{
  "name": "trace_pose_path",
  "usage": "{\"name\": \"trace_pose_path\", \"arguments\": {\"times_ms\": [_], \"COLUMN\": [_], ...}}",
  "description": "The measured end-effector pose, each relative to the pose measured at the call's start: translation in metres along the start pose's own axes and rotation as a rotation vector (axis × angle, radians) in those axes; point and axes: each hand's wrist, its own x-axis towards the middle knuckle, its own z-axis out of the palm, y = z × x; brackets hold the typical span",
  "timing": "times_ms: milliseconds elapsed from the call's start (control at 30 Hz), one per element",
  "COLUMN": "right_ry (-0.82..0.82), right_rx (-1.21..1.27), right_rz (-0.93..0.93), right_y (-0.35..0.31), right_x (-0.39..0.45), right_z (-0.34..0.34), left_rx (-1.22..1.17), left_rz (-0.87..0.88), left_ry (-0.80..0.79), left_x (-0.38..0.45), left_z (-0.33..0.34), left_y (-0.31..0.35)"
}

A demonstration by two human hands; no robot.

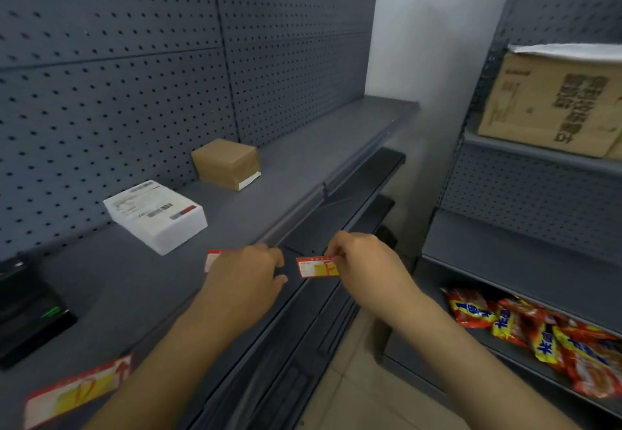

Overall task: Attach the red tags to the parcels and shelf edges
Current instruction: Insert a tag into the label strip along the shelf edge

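Observation:
My right hand (363, 261) pinches a small red and yellow tag (316, 267) just off the front edge of the grey shelf (296, 214). My left hand (245, 274) rests palm down on the shelf near that edge and partly covers a second red tag (211, 258). Whether its fingers grip this tag, I cannot tell. A third, larger-looking red tag (77, 392) lies at the near left. Two parcels sit on the shelf: a white one with a printed label (154, 215) and, farther back, a brown taped box (226, 163).
A black device with a green light (30, 315) stands at the left on the shelf. Dark lower shelves (336, 227) step down below the edge. To the right, another rack holds a cardboard carton (552, 106) and several red snack packets (545, 338). Tiled floor lies below.

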Motion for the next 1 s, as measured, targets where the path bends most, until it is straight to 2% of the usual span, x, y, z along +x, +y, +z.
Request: {"name": "trace_pose_path", "arguments": {"times_ms": [200,400,533,633,700,1000], "right_ry": [-0.036,-0.094,-0.145,-0.161,-0.164,-0.217], "right_rx": [0.028,0.029,0.047,0.042,0.061,0.184], "right_rz": [-0.085,-0.178,-0.242,-0.284,-0.309,-0.451], "right_y": [0.064,0.1,0.109,0.111,0.111,0.103], "right_x": [0.07,0.127,0.165,0.192,0.207,0.25], "right_z": [-0.007,-0.004,0.008,0.017,0.022,0.026], "left_rx": [0.097,0.142,0.193,0.194,0.167,0.155], "left_rz": [-0.094,-0.238,-0.313,-0.34,-0.321,-0.415], "left_ry": [-0.05,-0.086,-0.125,-0.096,-0.001,0.005], "left_x": [0.081,0.125,0.149,0.164,0.171,0.18], "left_z": [0.029,0.054,0.067,0.077,0.082,0.091], "left_y": [0.03,0.037,0.03,0.024,0.022,0.026]}}
